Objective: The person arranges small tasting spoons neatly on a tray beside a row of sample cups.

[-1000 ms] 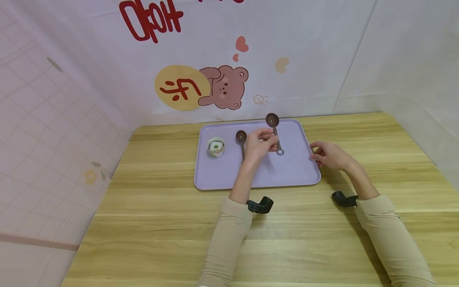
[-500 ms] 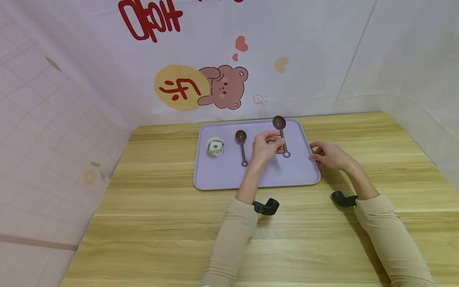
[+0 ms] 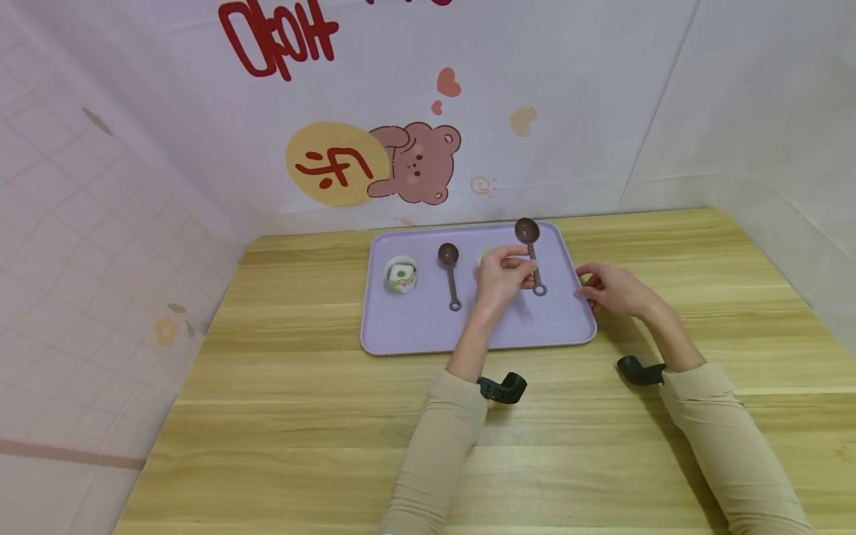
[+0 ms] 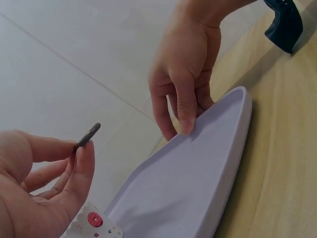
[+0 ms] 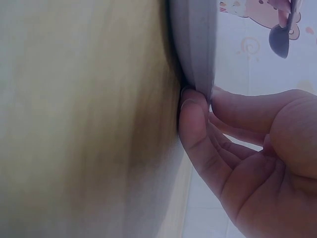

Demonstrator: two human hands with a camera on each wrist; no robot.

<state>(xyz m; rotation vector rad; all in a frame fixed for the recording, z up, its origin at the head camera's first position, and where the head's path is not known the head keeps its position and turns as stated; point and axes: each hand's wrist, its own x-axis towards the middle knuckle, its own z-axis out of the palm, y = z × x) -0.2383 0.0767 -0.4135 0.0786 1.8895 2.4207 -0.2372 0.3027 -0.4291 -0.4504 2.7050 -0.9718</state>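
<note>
My left hand [image 3: 498, 281] pinches a brown measuring spoon [image 3: 527, 231] by its handle, thumb on one side and fingers on the other. The spoon is raised over the right part of a lilac tray [image 3: 414, 327], bowl pointing away from me. My right hand [image 3: 618, 290] holds the tray's right rim; the right wrist view has its thumb [image 5: 237, 109] on top and fingertips [image 5: 193, 121] at the underside. A smaller brown measuring spoon [image 3: 449, 255] lies mid-tray. Partly hidden behind my left hand stands a patterned paper cup [image 4: 96, 223].
At the tray's left stands a small cup [image 3: 404, 286] holding a white block [image 3: 400, 273] with a green dot. The tray rests on a wood-grain table [image 3: 301, 416]. A printed white cloth [image 3: 568, 111] hangs right behind the table's far edge.
My left hand has moved right and slightly nearer with the spoon, uncovering the smaller spoon's handle and part of a cup behind the hand. My right hand stays at the tray's rim.
</note>
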